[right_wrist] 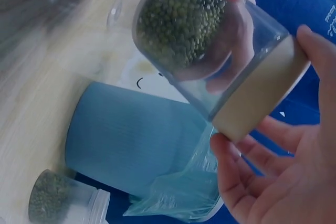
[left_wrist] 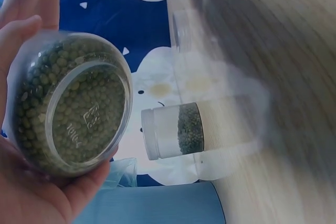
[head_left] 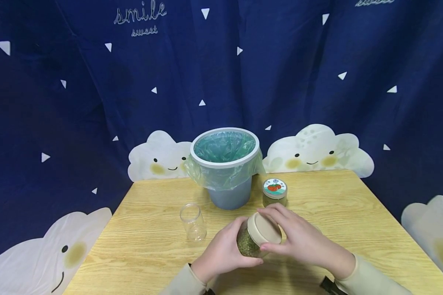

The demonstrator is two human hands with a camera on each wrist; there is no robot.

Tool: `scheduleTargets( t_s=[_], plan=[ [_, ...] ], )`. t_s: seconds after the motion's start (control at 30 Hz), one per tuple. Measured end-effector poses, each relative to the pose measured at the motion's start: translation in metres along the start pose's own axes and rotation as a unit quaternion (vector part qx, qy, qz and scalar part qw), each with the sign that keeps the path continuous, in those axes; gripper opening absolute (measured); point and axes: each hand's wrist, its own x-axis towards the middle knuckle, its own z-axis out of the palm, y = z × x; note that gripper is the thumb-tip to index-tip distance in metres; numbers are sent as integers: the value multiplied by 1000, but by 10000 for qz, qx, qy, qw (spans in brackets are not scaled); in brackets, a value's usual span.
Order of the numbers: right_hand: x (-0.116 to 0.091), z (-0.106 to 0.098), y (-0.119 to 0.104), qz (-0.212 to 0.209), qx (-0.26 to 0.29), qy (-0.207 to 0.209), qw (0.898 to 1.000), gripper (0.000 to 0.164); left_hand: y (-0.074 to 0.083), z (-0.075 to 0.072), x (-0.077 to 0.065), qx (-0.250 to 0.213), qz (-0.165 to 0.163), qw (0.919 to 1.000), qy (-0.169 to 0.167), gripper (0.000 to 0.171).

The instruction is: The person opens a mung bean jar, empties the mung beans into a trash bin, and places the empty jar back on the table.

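Observation:
Both hands hold a clear plastic jar (head_left: 246,244) of green beans, tilted above the table. My left hand (head_left: 225,250) grips the jar's body, thumb in front. The fingers and thumb of my right hand (head_left: 299,237) grasp the rim of its beige lid (head_left: 266,229), which sits on the jar. In the left wrist view the jar's round base (left_wrist: 89,116) faces the camera, beans resting against it. The right wrist view shows green beans (right_wrist: 181,19) gathered toward the base, with a bean-free space below the lid.
A light-blue bin (head_left: 230,196) with a green bag liner (head_left: 225,147) stands at the table's back. Right of it is a smaller jar (head_left: 275,192) of beans, with a tomato picture on its lid. An uncovered clear cylinder (head_left: 193,223) stands left of the hands on the wooden table (head_left: 133,254).

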Motion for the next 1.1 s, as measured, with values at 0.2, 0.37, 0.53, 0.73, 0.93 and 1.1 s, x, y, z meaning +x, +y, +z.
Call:
scheduleTargets(
  t_s=[0.2,0.37,0.53,0.73,0.93,1.1],
  plan=[
    [-1,-6,9,-360,395,-409,9977,77,-2,-1,1,-135,-59,9996,-229,92],
    [-2,-10,15,-836,725,-575,9922,80,-4,0,1,-44,21,9996,-282,92],
    [-2,-14,19,-1403,1004,-728,9823,84,-5,1,0,13,157,9992,-359,92],
    [-2,-18,22,-1766,1150,-1105,9713,92,-5,0,-1,69,199,9986,-483,92],
    [-3,-19,20,-1555,1195,-1180,9734,91,-4,-1,-2,1,115,9990,-440,92],
    [-4,-16,16,-1028,943,-827,9868,85,-1,-2,-2,-1,31,9996,-274,92]
  ],
)
